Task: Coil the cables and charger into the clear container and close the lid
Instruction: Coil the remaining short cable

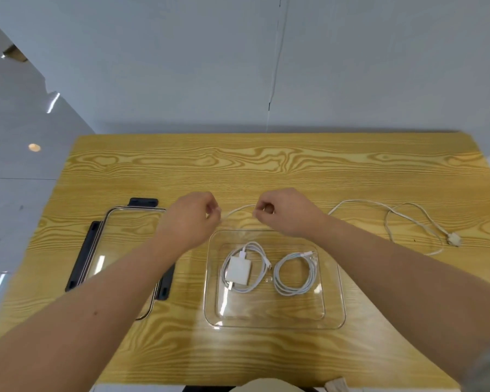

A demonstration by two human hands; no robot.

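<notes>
Two coils lie in the clear container (335, 302): a white charger brick (238, 270) ringed by its own cable (262, 254) in the left half, and a second white cable (277, 277) in the right half. Just beyond the container's far rim, my left hand (193, 219) and right hand (283, 213) each pinch a third white cable (236, 209), a short span arching between them. Its remainder trails loose over the wooden table (266, 165), right of the container, ending in a plug (453, 239). Lid (125, 236), with black clips, lies flat left of the container.
</notes>
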